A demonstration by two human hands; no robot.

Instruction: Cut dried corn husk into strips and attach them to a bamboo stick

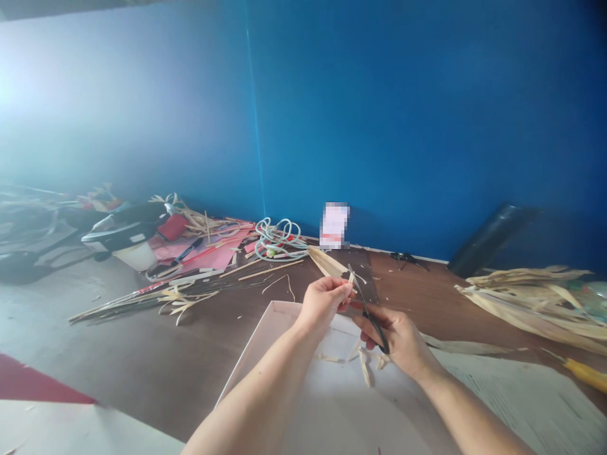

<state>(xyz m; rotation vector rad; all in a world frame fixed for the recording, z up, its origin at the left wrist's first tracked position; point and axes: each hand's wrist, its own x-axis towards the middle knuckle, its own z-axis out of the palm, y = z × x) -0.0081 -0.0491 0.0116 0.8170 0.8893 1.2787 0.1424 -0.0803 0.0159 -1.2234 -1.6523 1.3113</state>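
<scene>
Head view: left hand [325, 303] pinches a pale, husk-like strip [351, 279] between thumb and fingers, above the far edge of a shallow white box [246, 360]. Right hand [396, 335] grasps black-handled scissors [380, 333], blades pointing far and slightly left, right beside the strip. Blur there: can't tell if the blades are around it or only alongside. Pale offcuts [364, 368] lie inside the box.

Risks: left fingertips sit close to the blades, so a slip or a bad angle could nick them. Thin strip could bend or split if pinched loosely. Small bits could land beyond the box on the brown worktop [417, 287].

Pose: both forearms reach in from the near side and converge; left wrist fairly straight, back of hand up, fingers pointing right; right hand lower and nearer, fingers curled leftward around the handles. Husk bundle [526, 303] far right, pale blue cord [279, 239] far left, both clear of the hands.
</scene>
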